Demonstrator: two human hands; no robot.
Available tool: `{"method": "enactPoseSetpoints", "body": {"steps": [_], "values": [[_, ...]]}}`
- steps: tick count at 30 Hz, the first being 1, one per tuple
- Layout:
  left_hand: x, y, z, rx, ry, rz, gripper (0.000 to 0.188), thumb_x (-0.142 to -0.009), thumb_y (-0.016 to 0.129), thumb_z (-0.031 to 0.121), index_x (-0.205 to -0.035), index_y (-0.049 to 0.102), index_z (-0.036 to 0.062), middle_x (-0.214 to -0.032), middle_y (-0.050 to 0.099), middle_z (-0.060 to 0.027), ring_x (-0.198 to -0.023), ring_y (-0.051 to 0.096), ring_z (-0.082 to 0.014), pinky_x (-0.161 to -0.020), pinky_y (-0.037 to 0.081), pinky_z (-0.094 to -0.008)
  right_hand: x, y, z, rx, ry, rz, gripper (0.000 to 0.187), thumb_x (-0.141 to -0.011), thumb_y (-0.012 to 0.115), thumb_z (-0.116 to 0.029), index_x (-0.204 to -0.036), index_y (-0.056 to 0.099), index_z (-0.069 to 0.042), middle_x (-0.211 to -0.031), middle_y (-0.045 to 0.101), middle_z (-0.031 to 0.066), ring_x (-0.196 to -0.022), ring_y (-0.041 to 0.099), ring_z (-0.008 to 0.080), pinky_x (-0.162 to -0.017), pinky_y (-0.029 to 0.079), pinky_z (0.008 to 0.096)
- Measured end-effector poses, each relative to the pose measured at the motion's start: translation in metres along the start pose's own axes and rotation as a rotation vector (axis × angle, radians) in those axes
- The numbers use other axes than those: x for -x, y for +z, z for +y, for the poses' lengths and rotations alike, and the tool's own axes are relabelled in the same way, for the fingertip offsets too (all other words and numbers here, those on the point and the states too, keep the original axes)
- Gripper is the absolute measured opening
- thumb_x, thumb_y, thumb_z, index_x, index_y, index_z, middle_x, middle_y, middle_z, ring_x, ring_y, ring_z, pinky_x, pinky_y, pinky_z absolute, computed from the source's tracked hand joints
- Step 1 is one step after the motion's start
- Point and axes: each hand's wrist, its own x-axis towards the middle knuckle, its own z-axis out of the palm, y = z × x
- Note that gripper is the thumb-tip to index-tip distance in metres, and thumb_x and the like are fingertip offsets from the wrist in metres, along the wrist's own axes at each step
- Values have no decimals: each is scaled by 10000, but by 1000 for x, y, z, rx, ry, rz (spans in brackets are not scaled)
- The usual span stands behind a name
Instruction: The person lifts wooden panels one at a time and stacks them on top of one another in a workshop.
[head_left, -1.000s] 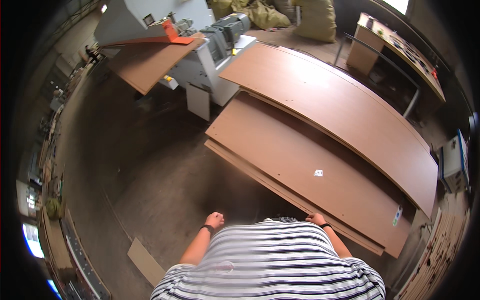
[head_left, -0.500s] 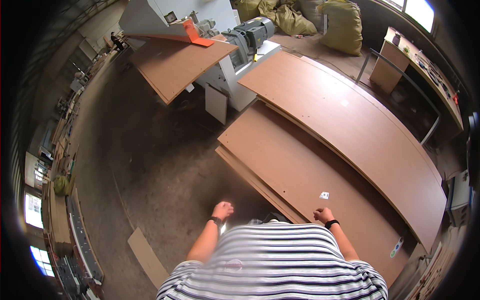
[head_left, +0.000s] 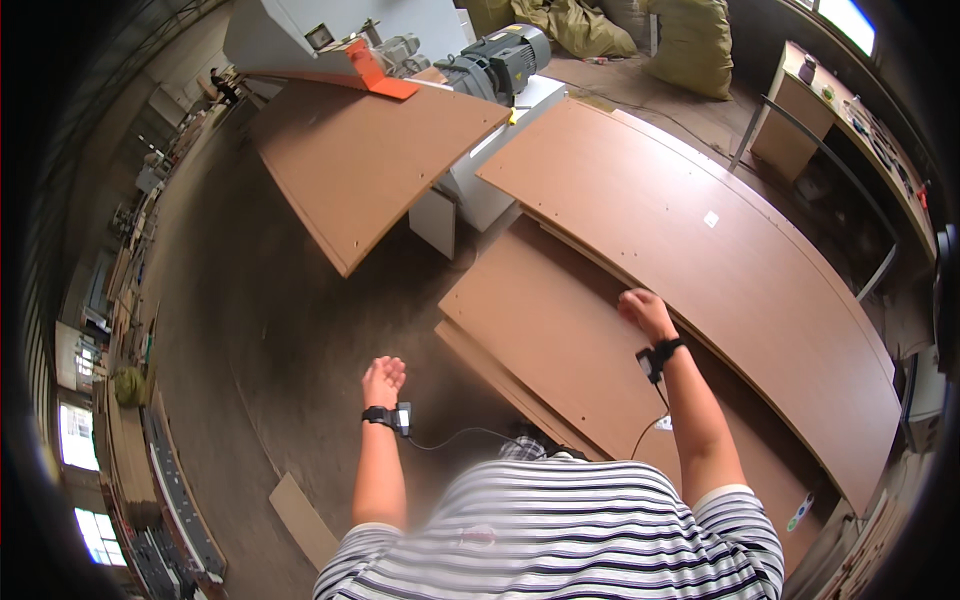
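Over smooth panels (head_left: 540, 325) at one o'clock, your empty right hand (head_left: 648, 312); over dull floor (head_left: 300, 370) at ten, empty left hand (head_left: 384, 382).

A woodworking workshop: stacked brown boards (head_left: 700, 235), a pale machine (head_left: 275, 38) with a grey motor (head_left: 518, 58), bulging sacks (head_left: 690, 50).

I saw daylight blaze white in the windows (head_left: 80, 436), a pale sheen on the upper board (head_left: 720, 260), dim floor (head_left: 250, 345), and edges bowing into blackness.
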Motion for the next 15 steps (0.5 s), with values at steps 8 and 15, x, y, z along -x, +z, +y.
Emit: {"method": "enactPoseSetpoints", "body": {"steps": [8,15], "values": [[-111,49,117,158,-57,-97,533,-754,511,552,-985,465,73,-1007,533,-67,-948,520,-217,-793,427,-377,-217,74,-126,99,-206,90,297,-825,534,-267,-915,567,14,-792,595,81,-731,571,149,-666,459,250],[-106,92,92,69,74,-209,494,-883,392,376,-1209,350,7,-1155,479,-116,-1018,496,-260,-798,452,-394,-348,111,-175,621,-527,434,398,-784,522,-327,-1016,567,-6,-964,590,191,-917,564,277,-781,431,331]]}}
